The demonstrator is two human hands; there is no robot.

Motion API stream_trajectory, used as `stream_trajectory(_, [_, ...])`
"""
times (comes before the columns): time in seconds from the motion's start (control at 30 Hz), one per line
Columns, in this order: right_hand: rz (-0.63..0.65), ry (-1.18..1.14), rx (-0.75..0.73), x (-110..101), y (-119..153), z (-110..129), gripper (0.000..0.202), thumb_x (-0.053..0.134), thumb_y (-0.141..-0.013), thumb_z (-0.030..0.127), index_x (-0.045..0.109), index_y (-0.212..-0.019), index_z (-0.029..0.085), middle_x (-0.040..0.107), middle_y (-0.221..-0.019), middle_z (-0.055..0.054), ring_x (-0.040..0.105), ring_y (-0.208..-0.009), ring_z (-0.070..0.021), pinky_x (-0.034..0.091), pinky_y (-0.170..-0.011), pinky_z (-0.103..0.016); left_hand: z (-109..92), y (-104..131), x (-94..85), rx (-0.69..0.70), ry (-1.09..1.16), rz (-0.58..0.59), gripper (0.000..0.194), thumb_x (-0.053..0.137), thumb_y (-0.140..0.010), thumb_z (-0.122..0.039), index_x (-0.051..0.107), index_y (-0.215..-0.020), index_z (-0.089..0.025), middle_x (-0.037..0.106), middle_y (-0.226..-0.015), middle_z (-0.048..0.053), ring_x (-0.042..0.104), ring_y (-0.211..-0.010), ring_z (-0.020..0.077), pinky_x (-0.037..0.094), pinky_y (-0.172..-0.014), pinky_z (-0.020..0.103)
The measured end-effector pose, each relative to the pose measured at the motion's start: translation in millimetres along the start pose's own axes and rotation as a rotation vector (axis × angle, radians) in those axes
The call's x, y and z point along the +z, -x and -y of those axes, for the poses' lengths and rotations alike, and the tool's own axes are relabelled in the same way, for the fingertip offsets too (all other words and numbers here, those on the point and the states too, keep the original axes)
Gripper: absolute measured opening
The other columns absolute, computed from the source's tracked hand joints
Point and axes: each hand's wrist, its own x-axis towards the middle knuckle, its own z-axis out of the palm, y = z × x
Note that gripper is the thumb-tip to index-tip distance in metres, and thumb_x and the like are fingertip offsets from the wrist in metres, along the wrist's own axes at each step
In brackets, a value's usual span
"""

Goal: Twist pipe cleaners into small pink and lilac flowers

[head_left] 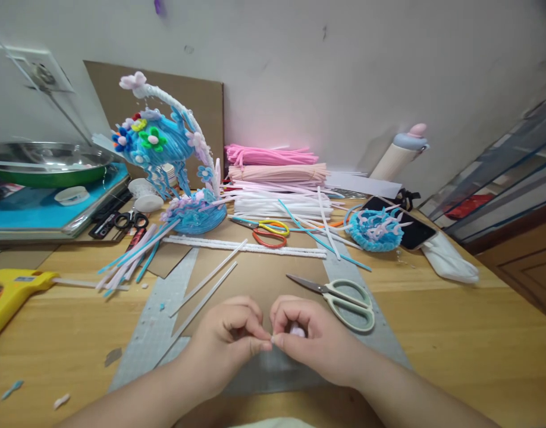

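Near the front of the table my two hands meet fingertip to fingertip over a cardboard sheet (259, 279). My left hand (239, 333) pinches the end of a small pale piece, mostly hidden by the fingers. The fingers of my right hand (311, 336) are curled round a small pale pink fuzzy piece (297, 330), which shows between finger and thumb. Scissors with pale green handles (351, 303) lie just beyond my right hand. Two pale pipe cleaners (206, 295) lie beyond and left of my left hand.
A blue flower-covered craft lamp shape (159, 139) stands back left. Bundled pipe cleaners (277, 208) lie at the back, with red-and-yellow-handled scissors (273, 233) before them. A yellow glue gun (18, 291) is at left. A blue fuzzy piece (375, 230), a phone (418, 232) and a bottle (398, 151) are right.
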Motion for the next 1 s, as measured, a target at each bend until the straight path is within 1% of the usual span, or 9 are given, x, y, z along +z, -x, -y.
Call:
stream_trajectory(0.1, [-0.06,0.127,-0.004,-3.1,-2.9,5.3,0.011,0.057,-0.077,0.014,0.053,-0.068,0.018,0.052,-0.073,0.002,0.046,-0.067,-0.0118,0.035,-0.059,-0.023,-2.5,1.1,-0.5,-0.011,-0.082,-0.032,0.005,0.064,-0.077,-0.019,0.064,-0.082,-0.017,0.057,-0.078,0.002,0.054,-0.068,0.0134,0.042,-0.061,0.025])
stream_trajectory(0.2, [-0.119,0.347,-0.075,-12.4,-13.9,12.6,0.009,0.056,-0.081,0.017,0.054,-0.073,0.019,0.054,-0.074,0.002,0.048,-0.07,-0.0131,0.034,-0.064,-0.026,-1.7,2.0,-1.1,-0.058,-0.116,-0.128,0.029,0.056,-0.082,-0.019,0.052,-0.111,-0.021,0.055,-0.091,0.004,0.053,-0.071,0.0137,0.044,-0.065,0.027])
stream_trajectory(0.4, [-0.141,0.964,-0.306,-27.0,-55.9,11.6,0.015,0.048,-0.086,0.013,0.059,-0.077,0.017,0.061,-0.083,-0.006,0.05,-0.085,-0.0194,0.026,-0.084,-0.04,9.6,0.6,0.1,-0.194,-0.084,-0.185,0.028,0.049,-0.084,-0.014,0.05,-0.111,-0.02,0.056,-0.092,0.004,0.055,-0.073,0.0143,0.044,-0.066,0.027])
stream_trajectory(0.57, [-0.098,0.976,-0.315,-20.0,-77.7,-3.9,0.016,0.05,-0.086,0.018,0.06,-0.074,0.017,0.063,-0.079,-0.004,0.053,-0.084,-0.018,0.027,-0.083,-0.038,16.9,3.9,1.7,-0.188,-0.083,-0.21,0.033,0.05,-0.083,-0.013,0.05,-0.114,-0.022,0.059,-0.092,0.004,0.056,-0.077,0.0161,0.044,-0.067,0.028])
stream_trajectory(0.7, [-0.096,0.948,-0.319,-25.7,-83.9,-5.0,0.017,0.058,-0.083,0.033,0.062,-0.074,0.019,0.065,-0.079,-0.003,0.055,-0.084,-0.0185,0.028,-0.083,-0.037,16.8,6.1,1.2,-0.176,-0.085,-0.19,0.033,0.05,-0.082,-0.012,0.051,-0.113,-0.023,0.058,-0.096,0.005,0.057,-0.079,0.0165,0.046,-0.068,0.028])
stream_trajectory(0.77, [-0.118,0.941,-0.323,-38.7,-93.8,-3.6,0.02,0.057,-0.084,0.037,0.063,-0.075,0.02,0.066,-0.078,-0.001,0.056,-0.084,-0.0182,0.029,-0.086,-0.038,14.3,6.0,0.4,-0.175,-0.092,-0.17,0.033,0.051,-0.08,-0.011,0.052,-0.111,-0.022,0.057,-0.092,0.005,0.057,-0.078,0.0167,0.046,-0.067,0.027])
stream_trajectory(0.87, [-0.222,0.942,-0.297,-69.1,-125.8,-5.7,0.021,0.045,-0.091,0.027,0.064,-0.083,0.02,0.066,-0.081,-0.003,0.058,-0.081,-0.0172,0.034,-0.084,-0.036,11.2,5.5,-0.5,-0.163,-0.109,-0.149,0.034,0.054,-0.077,-0.011,0.054,-0.109,-0.021,0.056,-0.088,0.005,0.057,-0.077,0.0169,0.047,-0.064,0.027])
stream_trajectory(0.93, [-0.331,0.946,-0.27,-90.6,-155.6,-10.4,0.024,0.041,-0.091,0.017,0.059,-0.107,0.015,0.064,-0.103,-0.01,0.056,-0.095,-0.0198,0.038,-0.085,-0.036,12.0,5.6,0.2,-0.15,-0.096,-0.161,0.035,0.055,-0.075,-0.011,0.054,-0.109,-0.022,0.056,-0.091,0.005,0.057,-0.077,0.017,0.046,-0.063,0.026])
stream_trajectory(1.0, [-0.386,0.96,-0.265,-106.7,-185.6,-16.0,0.03,0.043,-0.09,0.015,0.053,-0.118,0.013,0.055,-0.121,-0.015,0.05,-0.11,-0.023,0.038,-0.091,-0.038,15.4,6.4,2.0,-0.142,-0.071,-0.191,0.036,0.055,-0.074,-0.012,0.054,-0.108,-0.023,0.056,-0.094,0.006,0.057,-0.076,0.0167,0.046,-0.062,0.026])
